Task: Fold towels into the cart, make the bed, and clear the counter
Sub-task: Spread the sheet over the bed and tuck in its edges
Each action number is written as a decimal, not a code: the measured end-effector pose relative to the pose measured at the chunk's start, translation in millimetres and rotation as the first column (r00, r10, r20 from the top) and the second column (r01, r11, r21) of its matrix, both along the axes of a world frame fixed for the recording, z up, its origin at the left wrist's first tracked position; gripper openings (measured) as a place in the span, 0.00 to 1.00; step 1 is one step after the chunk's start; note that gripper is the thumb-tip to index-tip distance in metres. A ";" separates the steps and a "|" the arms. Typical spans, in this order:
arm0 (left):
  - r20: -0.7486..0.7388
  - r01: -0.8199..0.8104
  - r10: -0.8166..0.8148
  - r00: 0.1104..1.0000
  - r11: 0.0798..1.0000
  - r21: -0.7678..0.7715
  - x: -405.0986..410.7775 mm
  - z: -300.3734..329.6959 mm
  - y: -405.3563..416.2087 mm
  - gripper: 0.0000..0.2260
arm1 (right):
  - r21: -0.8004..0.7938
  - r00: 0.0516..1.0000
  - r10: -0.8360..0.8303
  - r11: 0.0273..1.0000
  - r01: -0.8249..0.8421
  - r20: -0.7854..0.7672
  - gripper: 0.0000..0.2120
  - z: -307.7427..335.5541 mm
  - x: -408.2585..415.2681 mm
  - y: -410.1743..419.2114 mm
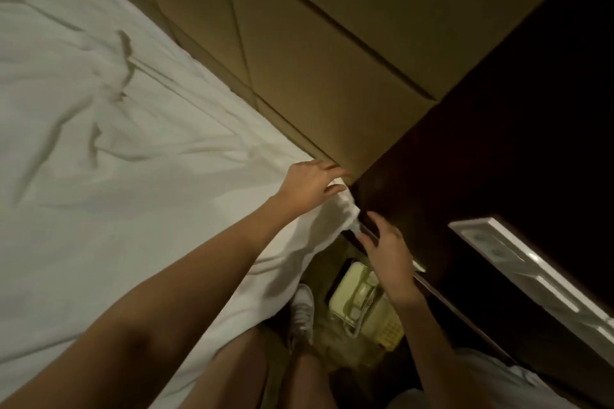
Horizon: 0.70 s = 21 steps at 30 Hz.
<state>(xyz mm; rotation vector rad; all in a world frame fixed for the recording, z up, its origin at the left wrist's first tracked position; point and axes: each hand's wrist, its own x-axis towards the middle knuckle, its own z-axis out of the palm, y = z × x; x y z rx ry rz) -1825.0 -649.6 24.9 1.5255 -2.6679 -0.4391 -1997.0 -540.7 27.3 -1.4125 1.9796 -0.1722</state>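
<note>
The step in hand is making the bed, judged from where both hands meet at its head corner. Far left, the white sheet [99, 143] covers the mattress, still creased in long ridges across the middle, so the smoothing is not yet done. Moving right, the left hand [310, 184] lies on the sheet's corner with fingers extended and spread, flat on the fabric right against the padded tan headboard [315, 60]; it presses rather than grips. Just right of it the sheet corner [347, 212] bunches into a small gather that hangs over the mattress edge towards the gap beside the dark bedside unit [481, 159]. The right hand [382, 242] hovers at that gather with fingers loosely straight; its fingertips seem to touch the hanging fabric, though the dim light and blur leave it uncertain whether they pinch it.

Below the hands, a cream telephone [362, 305] lies in the narrow space between bed and bedside unit, beside a shoe [302, 309]. On the far right, a pale tray [531, 276] sits on the dark unit.

The next move probably calls for drawing the loose corner taut and tucking it down between mattress and headboard, with the left hand holding the top flat meanwhile. The tight gap and the telephone below leave little room for the right hand.
</note>
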 end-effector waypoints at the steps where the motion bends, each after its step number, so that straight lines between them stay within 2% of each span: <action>1: -0.003 -0.012 0.012 1.000 1.000 0.015 21.1 -3.1 0.6 0.15 | 0.009 1.000 0.011 1.000 -0.012 0.028 0.24 -0.3 14.8 -6.1; 6: -0.106 -0.165 0.171 0.980 0.984 0.060 146.4 -36.3 -9.7 0.10 | -0.050 0.985 0.106 0.994 -0.100 0.133 0.23 -17.9 95.3 -40.3; 11: 0.045 -0.362 0.360 0.932 0.915 0.179 245.9 -60.8 -36.7 0.15 | -0.159 0.951 0.195 0.974 -0.159 0.239 0.16 -55.7 176.7 -87.7; 13: 0.082 -0.399 0.391 0.917 0.884 0.243 272.6 -74.5 -42.6 0.15 | -0.216 0.947 0.243 0.956 -0.198 0.209 0.15 -71.2 199.4 -105.2; 15: 0.082 -0.418 0.410 0.908 0.878 0.232 291.7 -89.7 -47.6 0.16 | -0.230 0.952 0.260 0.948 -0.219 0.165 0.15 -79.3 215.3 -121.3; 17: 0.087 -0.452 0.444 0.892 0.859 0.242 302.9 -98.4 -54.4 0.23 | -0.212 0.950 0.277 0.946 -0.244 0.145 0.17 -87.6 225.7 -135.9; 19: 0.116 -0.476 0.465 0.878 0.817 0.327 305.3 -98.3 -64.6 0.28 | -0.184 0.944 0.307 0.941 -0.283 0.120 0.20 -96.3 231.4 -148.1; 21: 0.108 -0.469 0.468 0.877 0.785 0.405 306.8 -98.0 -74.5 0.27 | -0.131 0.947 0.292 0.952 -0.276 0.130 0.23 -101.4 235.1 -159.0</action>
